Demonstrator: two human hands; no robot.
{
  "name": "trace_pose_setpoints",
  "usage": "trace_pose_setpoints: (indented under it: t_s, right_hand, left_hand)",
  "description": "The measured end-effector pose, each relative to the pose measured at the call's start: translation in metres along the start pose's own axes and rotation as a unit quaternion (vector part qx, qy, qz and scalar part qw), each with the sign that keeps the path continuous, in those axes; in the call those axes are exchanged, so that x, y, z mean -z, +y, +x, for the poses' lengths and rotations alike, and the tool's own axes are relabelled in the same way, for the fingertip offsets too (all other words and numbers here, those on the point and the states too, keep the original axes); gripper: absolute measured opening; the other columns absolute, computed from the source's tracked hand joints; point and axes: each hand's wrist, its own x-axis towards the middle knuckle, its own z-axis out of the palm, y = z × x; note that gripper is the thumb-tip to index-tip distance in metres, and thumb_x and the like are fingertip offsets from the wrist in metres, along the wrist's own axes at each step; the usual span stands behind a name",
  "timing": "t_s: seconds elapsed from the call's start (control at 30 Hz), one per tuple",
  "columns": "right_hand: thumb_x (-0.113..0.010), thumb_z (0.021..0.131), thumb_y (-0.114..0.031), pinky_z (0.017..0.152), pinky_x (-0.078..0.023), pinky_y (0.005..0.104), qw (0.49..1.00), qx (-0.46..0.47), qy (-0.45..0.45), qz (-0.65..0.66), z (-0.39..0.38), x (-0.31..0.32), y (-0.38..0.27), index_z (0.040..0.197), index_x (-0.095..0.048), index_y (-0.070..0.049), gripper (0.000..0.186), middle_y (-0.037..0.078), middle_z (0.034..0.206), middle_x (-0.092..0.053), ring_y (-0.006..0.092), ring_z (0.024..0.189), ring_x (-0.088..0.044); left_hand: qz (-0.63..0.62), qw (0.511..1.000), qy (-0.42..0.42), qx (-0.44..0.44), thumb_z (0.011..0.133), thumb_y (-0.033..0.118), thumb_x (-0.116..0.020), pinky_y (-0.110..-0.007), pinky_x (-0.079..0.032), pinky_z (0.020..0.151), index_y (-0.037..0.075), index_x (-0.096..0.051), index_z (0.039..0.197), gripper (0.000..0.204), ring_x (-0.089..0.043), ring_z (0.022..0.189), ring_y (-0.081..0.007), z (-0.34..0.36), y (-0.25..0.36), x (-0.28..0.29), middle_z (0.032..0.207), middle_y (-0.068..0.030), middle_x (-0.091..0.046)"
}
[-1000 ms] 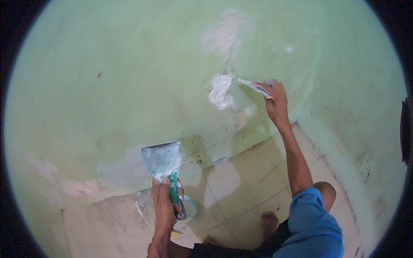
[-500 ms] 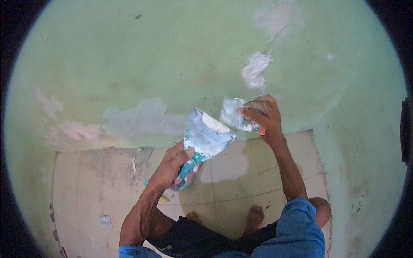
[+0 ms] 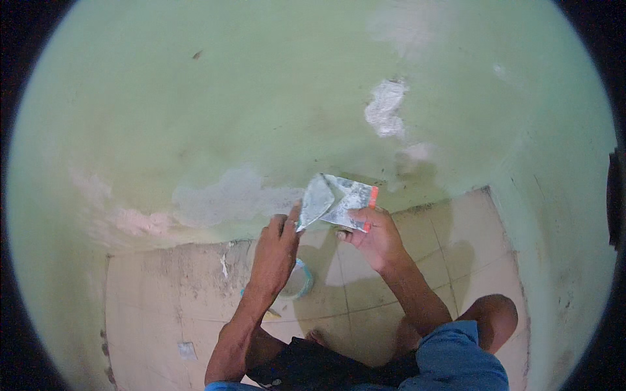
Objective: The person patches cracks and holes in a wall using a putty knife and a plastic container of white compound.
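Observation:
In front of the green wall, my left hand (image 3: 277,247) is closed round a putty knife; its handle is hidden behind my fingers. The knife's tapered metal blade (image 3: 315,202) is smeared with white filler and turned partly edge-on. My right hand (image 3: 378,240) grips a flat rectangular scraper (image 3: 354,201) with an orange-red back edge, thumb on its face. The two blades overlap, the left one in front, and look to be touching. Above them on the wall lies a bright white filler patch (image 3: 386,109).
Grey filler (image 3: 228,194) and a pinkish patch (image 3: 140,221) run along the wall's lower part. Below my left hand a round container with a light blue rim (image 3: 308,280) stands on the tiled floor (image 3: 378,306). A small greyish square (image 3: 186,350) lies at the left.
My left hand has turned the putty knife over, from blade face showing to a narrower view. My right hand has come down and left, bringing the scraper against the knife's blade.

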Motion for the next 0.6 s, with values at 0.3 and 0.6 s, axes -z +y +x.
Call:
trace_pose_setpoints:
  t_s: [0.3,0.6]
  right_hand:
    - [-0.055,0.084,-0.003,0.082,-0.045,0.0406,0.849,0.428,0.217,-0.222,0.063,0.071,-0.038,0.126,-0.05,-0.005,0.043,0.01,0.112,-0.059,0.0254,0.1,-0.056]
    - [-0.062,0.077,-0.001,0.091,-0.031,0.0527,0.511,0.482,0.451,-0.55,0.149,0.04,0.0,0.148,-0.026,-0.009,0.08,0.023,0.112,-0.048,0.0395,0.105,-0.043]
  left_hand:
    - [0.01,0.993,0.015,0.116,0.096,0.009,-0.048,-0.044,-0.048,0.077,0.007,-0.043,0.138,0.042,-0.057,0.089,-0.0366,-0.018,-0.019,0.027,0.104,-0.0208,-0.05]
    - [-0.025,0.991,0.067,0.111,0.098,0.014,-0.045,-0.037,-0.04,0.06,-0.004,-0.046,0.093,0.018,-0.043,0.065,-0.0239,-0.031,-0.018,0.036,0.081,-0.0134,-0.042]
